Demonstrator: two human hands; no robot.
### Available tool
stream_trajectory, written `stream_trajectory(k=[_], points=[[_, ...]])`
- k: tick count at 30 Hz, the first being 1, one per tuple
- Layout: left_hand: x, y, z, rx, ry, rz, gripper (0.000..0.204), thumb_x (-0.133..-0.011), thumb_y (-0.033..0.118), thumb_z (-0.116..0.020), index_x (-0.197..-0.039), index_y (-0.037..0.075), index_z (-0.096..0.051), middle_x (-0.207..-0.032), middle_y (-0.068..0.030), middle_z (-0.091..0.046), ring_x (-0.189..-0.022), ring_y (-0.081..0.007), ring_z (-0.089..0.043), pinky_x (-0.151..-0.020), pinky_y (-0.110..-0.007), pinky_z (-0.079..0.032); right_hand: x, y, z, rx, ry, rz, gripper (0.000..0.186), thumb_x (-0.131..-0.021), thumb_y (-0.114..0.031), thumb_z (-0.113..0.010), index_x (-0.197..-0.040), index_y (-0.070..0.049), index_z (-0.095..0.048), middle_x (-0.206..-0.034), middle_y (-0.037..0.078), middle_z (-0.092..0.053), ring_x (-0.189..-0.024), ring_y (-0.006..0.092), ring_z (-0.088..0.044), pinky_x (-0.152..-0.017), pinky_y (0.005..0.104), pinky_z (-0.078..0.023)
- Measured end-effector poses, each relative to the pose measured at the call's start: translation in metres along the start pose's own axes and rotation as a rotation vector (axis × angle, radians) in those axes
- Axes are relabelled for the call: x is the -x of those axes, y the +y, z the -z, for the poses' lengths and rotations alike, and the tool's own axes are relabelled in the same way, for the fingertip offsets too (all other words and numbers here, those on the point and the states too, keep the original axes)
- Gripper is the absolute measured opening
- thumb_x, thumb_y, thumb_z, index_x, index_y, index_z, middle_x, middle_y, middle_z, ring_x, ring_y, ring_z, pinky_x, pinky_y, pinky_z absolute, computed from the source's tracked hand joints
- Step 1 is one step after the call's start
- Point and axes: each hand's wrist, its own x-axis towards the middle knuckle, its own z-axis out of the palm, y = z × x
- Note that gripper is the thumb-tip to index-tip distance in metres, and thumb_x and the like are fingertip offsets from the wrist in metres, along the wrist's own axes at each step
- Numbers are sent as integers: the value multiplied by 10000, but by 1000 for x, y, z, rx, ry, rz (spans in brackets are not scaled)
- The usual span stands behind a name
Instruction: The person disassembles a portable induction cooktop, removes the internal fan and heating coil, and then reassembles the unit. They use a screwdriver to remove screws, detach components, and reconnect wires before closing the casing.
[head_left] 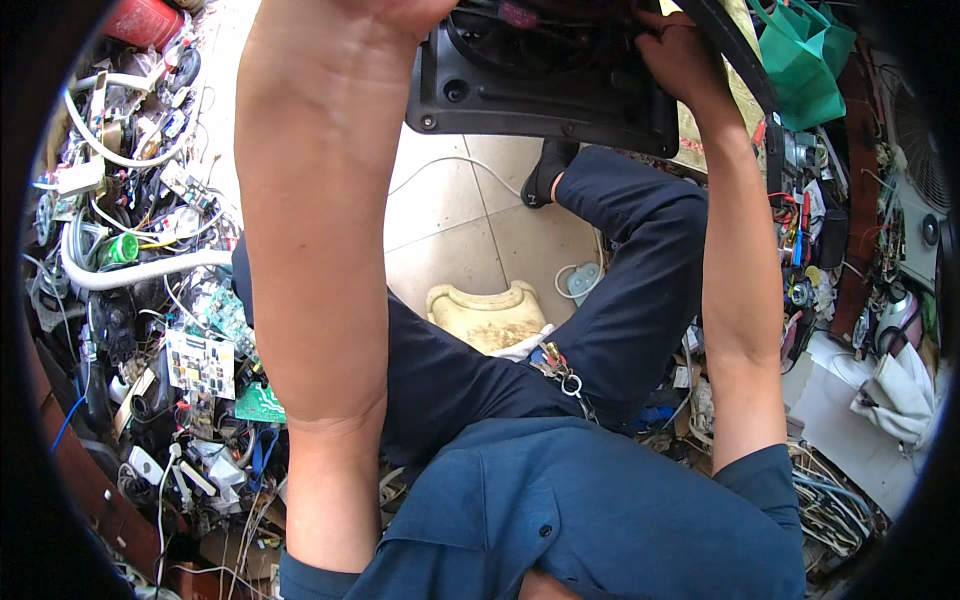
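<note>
From the head view, I held the black plastic housing (pixel 545 95) raised between both hands, my right hand (pixel 680 55) curled over its far corner. My left hand (pixel 400 10) ran off-frame, grip unclear; best kept level, both sides supported.

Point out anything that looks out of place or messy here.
Loose circuit boards, white hoses and tangled wires lie heaped on the floor on both sides. Both hands, left hand and right hand, hold a black plastic housing up.
</note>
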Motion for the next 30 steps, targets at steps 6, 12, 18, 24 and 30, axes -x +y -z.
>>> stream_trajectory(k=[6, 12, 18, 24, 30], points=[[12, -17, 1, 90, -59, 4, 243, -988, -12, -495, -1183, -140, -562, -1111, -234, -639, -978, -319, -678, -827, -432, -617, 34, 43, -12, -152, 129, -5, 314, -975, -242, -675, -1221, -57, -733, -1022, 143, -762, -981, 235, -731, -877, 344, -530], [13, 2, -13, -133, 134, 76, 263, -1011, 4, -466, -1205, -155, -548, -1112, -247, -648, -995, -330, -687, -869, -445, -627, 35, 24, -13, -49, 174, 25, 307, -982, -311, -667, -1145, -66, -757, -1047, 145, -761, -1010, 291, -726, -913, 362, -524], [20, -9, -11, -135, 25, 55, 240, -1013, -1, -470, -1148, -154, -595, -1054, -249, -681, -979, -321, -703, -861, -424, -624, 44, 36, -13, 41, 141, 82, 325, -973, -316, -650, -1143, -63, -761, -1131, 165, -745, -1109, 331, -693, -976, 399, -512], [20, 5, -31, -208, 176, 174, 225, -1006, 12, -511, -1111, -148, -630, -1047, -252, -705, -965, -323, -717, -834, -420, -627, 35, 39, -26, 114, 179, 126, 309, -956, -273, -642, -1146, -60, -761, -1137, 164, -745, -1108, 343, -693, -990, 396, -512], [15, -8, 10, 41, -210, 206, 225, -1005, 44, -549, -1111, -132, -641, -1027, -242, -712, -925, -329, -725, -781, -435, -632, 45, 33, -18, 190, 246, 237, 272, -942, -262, -672, -1118, -75, -760, -1095, 159, -746, -1050, 361, -701, -952, 405, -531]])
